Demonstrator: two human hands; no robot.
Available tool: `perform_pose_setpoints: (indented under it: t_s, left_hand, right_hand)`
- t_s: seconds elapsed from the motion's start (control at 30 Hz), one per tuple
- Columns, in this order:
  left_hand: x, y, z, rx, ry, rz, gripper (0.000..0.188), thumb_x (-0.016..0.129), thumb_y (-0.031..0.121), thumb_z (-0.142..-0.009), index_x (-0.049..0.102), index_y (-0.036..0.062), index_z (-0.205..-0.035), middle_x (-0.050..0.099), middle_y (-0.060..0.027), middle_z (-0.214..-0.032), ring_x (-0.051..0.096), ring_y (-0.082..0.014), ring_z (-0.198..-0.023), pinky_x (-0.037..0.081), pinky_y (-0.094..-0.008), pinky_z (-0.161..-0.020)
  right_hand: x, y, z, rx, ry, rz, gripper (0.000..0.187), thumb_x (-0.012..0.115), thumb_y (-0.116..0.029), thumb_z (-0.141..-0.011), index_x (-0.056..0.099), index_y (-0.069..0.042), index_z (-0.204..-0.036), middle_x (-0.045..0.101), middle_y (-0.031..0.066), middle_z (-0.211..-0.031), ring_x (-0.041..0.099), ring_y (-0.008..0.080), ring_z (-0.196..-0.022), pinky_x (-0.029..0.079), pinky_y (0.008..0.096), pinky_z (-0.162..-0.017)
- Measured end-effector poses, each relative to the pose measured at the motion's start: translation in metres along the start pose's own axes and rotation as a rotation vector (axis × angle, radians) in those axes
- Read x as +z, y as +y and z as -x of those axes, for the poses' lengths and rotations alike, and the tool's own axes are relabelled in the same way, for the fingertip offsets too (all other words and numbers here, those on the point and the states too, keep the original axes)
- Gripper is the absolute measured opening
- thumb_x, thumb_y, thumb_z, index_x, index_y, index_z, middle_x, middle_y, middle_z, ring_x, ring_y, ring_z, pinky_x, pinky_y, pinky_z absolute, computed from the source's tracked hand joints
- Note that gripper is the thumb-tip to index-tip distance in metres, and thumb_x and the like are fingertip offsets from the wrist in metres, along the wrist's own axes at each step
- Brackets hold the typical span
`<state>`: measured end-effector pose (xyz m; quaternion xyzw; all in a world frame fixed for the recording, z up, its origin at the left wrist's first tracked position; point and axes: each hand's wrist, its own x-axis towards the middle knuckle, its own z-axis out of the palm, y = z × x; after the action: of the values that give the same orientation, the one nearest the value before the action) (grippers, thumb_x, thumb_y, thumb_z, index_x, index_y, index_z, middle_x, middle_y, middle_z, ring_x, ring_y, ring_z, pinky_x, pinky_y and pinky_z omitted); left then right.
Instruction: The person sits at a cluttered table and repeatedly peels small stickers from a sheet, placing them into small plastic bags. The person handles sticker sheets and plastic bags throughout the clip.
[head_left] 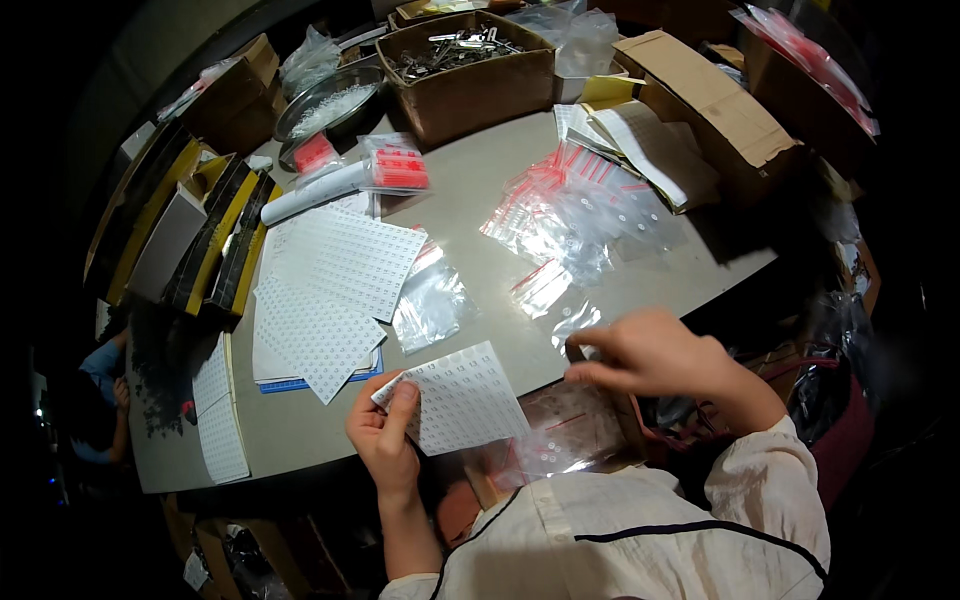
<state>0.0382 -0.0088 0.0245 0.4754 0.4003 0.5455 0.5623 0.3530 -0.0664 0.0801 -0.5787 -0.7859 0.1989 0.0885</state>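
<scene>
Grey table, far edge hidden; left hand pinching sheet; right hand, grip unclear.

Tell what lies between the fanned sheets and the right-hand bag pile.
Clear plastic bagging and bare tabletop, as the head view shows.

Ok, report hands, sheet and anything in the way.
Left hand holds printed sheet near its left corner. Right hand off the sheet, beside a clear bag. Sheet uncovered beyond the grip.
</scene>
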Motion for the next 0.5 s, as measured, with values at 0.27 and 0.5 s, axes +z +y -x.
perform_pose_setpoints:
  t_s: [0.27, 0.5]
  left_hand:
    - [-0.005, -0.001, -0.001, 0.009, -0.036, -0.003, 0.018, 0.069, 0.007, -0.093, 0.069, -0.0059, -0.105, 0.068, -0.0044, -0.088, 0.059, -0.0078, -0.078, 0.046, -0.0215, -0.074]
    - [-0.003, -0.002, -0.002, 0.014, -0.051, -0.005, 0.017, 0.069, 0.007, -0.093, 0.069, -0.0056, -0.104, 0.067, -0.0032, -0.086, 0.058, -0.0073, -0.077, 0.045, -0.0212, -0.072]
  right_hand:
    - [-0.021, 0.014, -0.033, 0.039, -0.041, -0.282, 0.024, 0.066, -0.013, -0.087, 0.06, -0.002, -0.107, 0.069, 0.0188, -0.099, 0.067, 0.0385, -0.094, 0.052, 0.0442, -0.081]
    - [0.004, 0.029, -0.044, 0.021, 0.129, 0.036, 0.023, 0.069, -0.011, -0.085, 0.054, 0.0, -0.099, 0.067, 0.019, -0.091, 0.063, 0.043, -0.084, 0.049, 0.0479, -0.074]
